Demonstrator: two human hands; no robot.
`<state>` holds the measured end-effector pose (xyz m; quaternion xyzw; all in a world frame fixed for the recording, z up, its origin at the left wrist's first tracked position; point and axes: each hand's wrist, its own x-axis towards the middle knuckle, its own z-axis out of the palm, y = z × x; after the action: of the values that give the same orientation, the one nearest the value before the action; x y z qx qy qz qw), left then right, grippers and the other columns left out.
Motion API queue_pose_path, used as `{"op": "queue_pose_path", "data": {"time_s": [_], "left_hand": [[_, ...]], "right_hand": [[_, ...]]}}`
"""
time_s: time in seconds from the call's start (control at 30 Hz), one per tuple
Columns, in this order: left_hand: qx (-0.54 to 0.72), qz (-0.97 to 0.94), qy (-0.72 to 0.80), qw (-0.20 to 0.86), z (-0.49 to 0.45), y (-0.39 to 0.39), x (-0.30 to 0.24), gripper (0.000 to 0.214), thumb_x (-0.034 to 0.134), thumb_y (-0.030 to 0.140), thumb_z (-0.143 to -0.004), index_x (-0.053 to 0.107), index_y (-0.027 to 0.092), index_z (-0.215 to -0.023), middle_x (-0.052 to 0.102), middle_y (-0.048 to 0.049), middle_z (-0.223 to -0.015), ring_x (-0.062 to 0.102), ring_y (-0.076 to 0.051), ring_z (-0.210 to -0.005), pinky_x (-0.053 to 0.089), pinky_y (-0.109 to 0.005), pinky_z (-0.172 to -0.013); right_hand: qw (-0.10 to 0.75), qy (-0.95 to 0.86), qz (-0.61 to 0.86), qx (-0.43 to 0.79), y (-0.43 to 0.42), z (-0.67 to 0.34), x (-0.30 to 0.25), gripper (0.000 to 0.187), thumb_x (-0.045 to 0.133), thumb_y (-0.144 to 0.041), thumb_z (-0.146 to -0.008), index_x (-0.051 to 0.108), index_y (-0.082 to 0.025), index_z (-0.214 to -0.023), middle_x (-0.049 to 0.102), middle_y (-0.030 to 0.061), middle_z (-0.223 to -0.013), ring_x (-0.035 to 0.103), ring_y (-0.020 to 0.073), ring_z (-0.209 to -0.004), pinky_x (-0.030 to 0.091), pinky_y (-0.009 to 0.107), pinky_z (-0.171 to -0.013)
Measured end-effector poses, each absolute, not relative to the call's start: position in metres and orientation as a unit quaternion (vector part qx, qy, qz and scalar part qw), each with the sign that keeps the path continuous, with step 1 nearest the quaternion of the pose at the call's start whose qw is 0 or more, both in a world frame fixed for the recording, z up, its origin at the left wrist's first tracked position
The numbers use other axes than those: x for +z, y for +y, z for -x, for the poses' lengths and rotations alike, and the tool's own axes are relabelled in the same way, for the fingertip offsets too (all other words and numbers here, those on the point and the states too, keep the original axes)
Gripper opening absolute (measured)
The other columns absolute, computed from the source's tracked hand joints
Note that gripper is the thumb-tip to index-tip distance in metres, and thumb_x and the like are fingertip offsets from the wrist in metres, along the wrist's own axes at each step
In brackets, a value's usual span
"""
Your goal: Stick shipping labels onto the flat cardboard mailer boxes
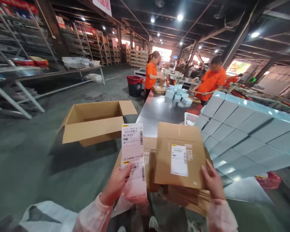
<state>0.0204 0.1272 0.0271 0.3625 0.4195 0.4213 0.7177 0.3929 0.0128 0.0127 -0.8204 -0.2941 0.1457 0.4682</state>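
Your left fingers (125,175) pinching label strip (133,161), left of labelled cardboard mailer (180,156), right hand (211,182) gripping mailer's edge, metal table (159,111) beyond.

Label strip and flat carton, one in each hand

The strip of labels (132,154) is long, narrow and white, printed with barcodes, small black text and little yellow marks. It stands nearly upright, with its lower end pinched in the left hand (114,187). Just to its right, the flat carton (178,135) is folded brown cardboard. Its broad face is turned toward the camera and slightly tilted, and the right hand (211,182) grips its lower right edge. A white shipping label (179,160) with a barcode is stuck on that face, with faint white print beside it. The carton is held just above a stack of flat cartons (190,198).
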Motion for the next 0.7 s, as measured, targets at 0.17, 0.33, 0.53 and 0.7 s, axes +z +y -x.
{"op": "queue_pose_path", "data": {"time_s": [0.17,0.33,0.53,0.7], "left_hand": [[0.395,-0.356,0.39,0.751,-0.024,0.09,0.016,0.057,0.078,0.053,-0.06,0.064,0.016,-0.102,0.074,-0.0081,-0.089,0.069,-0.023,-0.079,0.055,-0.031,-0.067],[0.316,-0.476,0.34,0.747,-0.031,0.074,0.0,0.053,0.073,0.05,-0.068,0.066,0.014,-0.106,0.072,-0.012,-0.1,0.066,-0.022,-0.088,0.052,-0.033,-0.083],[0.443,-0.38,0.462,0.667,-0.017,0.091,-0.009,0.047,0.077,0.05,-0.057,0.068,0.011,-0.082,0.072,-0.0108,-0.082,0.064,-0.022,-0.076,0.05,-0.032,-0.074],[0.454,-0.402,0.481,0.633,-0.024,0.078,-0.026,0.04,0.072,0.049,-0.062,0.067,0.012,-0.074,0.068,-0.0048,-0.072,0.058,-0.016,-0.069,0.045,-0.027,-0.068]], "right_hand": [[0.303,-0.333,0.891,0.057,0.002,-0.396,0.036,0.083,0.063,-0.064,-0.055,0.06,-0.014,-0.121,0.061,0.022,-0.115,0.054,0.0407,-0.108,0.043,0.06,-0.089],[0.451,-0.47,0.588,0.48,0.036,-0.222,0.004,0.067,0.063,-0.065,-0.067,0.064,-0.015,-0.112,0.068,0.0146,-0.104,0.064,0.0264,-0.091,0.051,0.043,-0.084],[0.397,-0.499,0.529,0.56,0.05,-0.163,-0.008,0.06,0.071,-0.061,-0.062,0.07,-0.014,-0.099,0.072,0.0131,-0.101,0.066,0.0301,-0.091,0.052,0.045,-0.084],[0.327,-0.585,0.588,0.452,0.086,-0.182,0.018,0.044,0.065,-0.058,-0.068,0.075,-0.017,-0.083,0.074,0.0098,-0.083,0.067,0.027,-0.081,0.053,0.038,-0.077]]}}
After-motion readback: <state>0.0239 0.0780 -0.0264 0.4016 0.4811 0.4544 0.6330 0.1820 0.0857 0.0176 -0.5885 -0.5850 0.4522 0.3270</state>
